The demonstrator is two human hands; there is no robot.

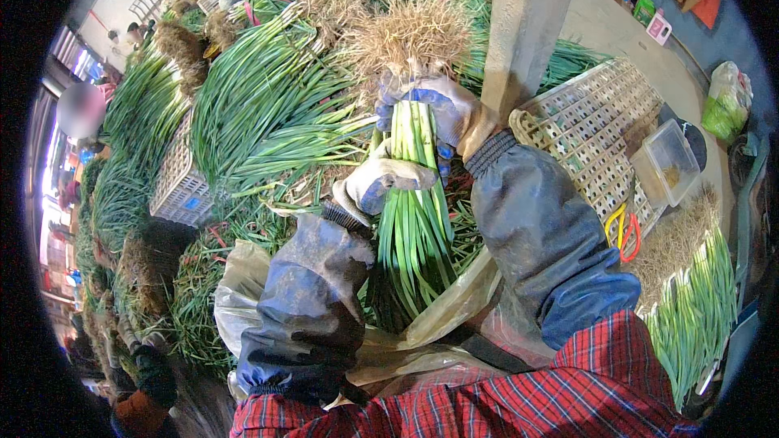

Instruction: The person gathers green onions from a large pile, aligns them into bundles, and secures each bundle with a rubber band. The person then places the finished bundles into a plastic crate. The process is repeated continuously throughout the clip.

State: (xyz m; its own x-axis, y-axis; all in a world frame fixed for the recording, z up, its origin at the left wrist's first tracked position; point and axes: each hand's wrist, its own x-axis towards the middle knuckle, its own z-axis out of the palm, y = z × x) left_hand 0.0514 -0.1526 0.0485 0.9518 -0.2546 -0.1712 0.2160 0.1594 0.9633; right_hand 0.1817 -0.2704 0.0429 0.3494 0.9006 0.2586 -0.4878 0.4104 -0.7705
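Observation:
A bunch of green onions [414, 219] hangs upright in front of me, its dry brown roots [420, 27] at the top and its green leaves pointing down towards my lap. Closed round the pale stems just under the roots is my right hand [435, 106], in a dirty white and blue work glove. Lower on the same stems, my left hand [392, 179] grips from the left in a similar soiled glove. A large heap of green onions [274, 85] lies behind and left of the bunch.
An upturned plastic crate [590, 115] stands right of a concrete post [526, 18], with scissors [624, 228] and a clear plastic box [666, 161] on it. More green onions [694, 310] lie at the right. Another crate [182, 176] is at the left; other people are farther back.

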